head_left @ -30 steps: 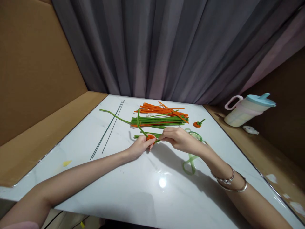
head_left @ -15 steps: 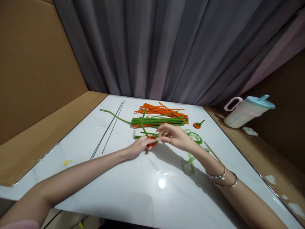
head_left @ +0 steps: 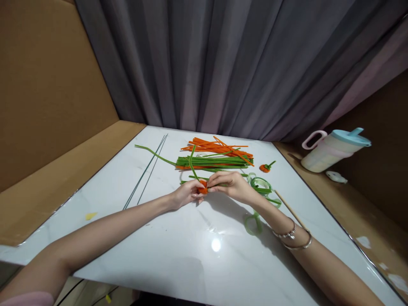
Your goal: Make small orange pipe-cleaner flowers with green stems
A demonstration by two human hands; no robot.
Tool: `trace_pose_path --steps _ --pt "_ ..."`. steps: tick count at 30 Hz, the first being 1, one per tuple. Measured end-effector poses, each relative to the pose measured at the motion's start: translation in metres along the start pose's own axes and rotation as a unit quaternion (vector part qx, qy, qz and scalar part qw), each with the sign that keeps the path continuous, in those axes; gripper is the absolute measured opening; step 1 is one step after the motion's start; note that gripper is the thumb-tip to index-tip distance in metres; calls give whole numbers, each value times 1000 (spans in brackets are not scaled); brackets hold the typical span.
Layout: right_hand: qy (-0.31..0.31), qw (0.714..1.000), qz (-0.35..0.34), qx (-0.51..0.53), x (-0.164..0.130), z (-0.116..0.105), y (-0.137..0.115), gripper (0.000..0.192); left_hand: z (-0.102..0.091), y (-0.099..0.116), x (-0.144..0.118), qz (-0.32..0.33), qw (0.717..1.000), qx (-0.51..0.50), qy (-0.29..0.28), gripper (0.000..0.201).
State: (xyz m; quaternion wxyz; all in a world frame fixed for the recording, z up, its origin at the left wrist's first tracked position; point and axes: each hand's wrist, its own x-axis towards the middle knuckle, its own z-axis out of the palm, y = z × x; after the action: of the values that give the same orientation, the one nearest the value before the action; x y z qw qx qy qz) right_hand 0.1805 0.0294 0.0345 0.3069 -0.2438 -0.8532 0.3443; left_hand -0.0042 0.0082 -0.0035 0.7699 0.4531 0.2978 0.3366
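My left hand (head_left: 188, 194) is closed around a small orange pipe-cleaner ball (head_left: 202, 187), just above the white table. From the ball a bent green pipe cleaner (head_left: 192, 161) sticks up and away. The fingertips of my right hand (head_left: 228, 185) are pinched together at the ball's right side, on a short bit of green pipe cleaner that they mostly hide. Behind both hands lie a bundle of green pipe cleaners (head_left: 213, 162) and a loose pile of orange pipe cleaners (head_left: 216, 146). A similar finished-looking orange ball with a green stem (head_left: 265, 168) rests to the right.
Thin dark green wires (head_left: 145, 174) lie at left, near a yellow scrap (head_left: 91, 216). By my right forearm are a green tape roll (head_left: 261, 183), translucent green loops (head_left: 253, 223) and a thin wooden stick (head_left: 288, 207). A lidded tumbler (head_left: 331, 153) stands at far right.
My right hand has lowered slightly and its fingers have come together against the orange ball's right side. My left hand keeps its hold in nearly the same place.
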Motion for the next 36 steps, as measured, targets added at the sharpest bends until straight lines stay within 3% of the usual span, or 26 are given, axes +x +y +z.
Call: trace_pose_path --steps 5,11,17,26,33,36 --pt "-58 985 -73 -142 -3 -3 -6 19 1 0 -1 -5 1000 29 0 10" --pt "-108 953 -95 -266 -5 -4 -16 41 6 4 -4 -17 996 89 -12 20" --pt "-127 909 -115 -380 -3 2 -28 32 8 4 -6 -16 991 128 -29 24" --pt "-131 904 -98 -395 -3 0 -29 31 6 4 -5 -16 989 146 -35 21" --pt "-138 865 -167 -453 0 9 -42 25 16 9 -8 -10 985 171 -16 15" --pt "-134 880 -153 -430 2 10 -41 25 17 9 -8 -11 987 158 -14 16"
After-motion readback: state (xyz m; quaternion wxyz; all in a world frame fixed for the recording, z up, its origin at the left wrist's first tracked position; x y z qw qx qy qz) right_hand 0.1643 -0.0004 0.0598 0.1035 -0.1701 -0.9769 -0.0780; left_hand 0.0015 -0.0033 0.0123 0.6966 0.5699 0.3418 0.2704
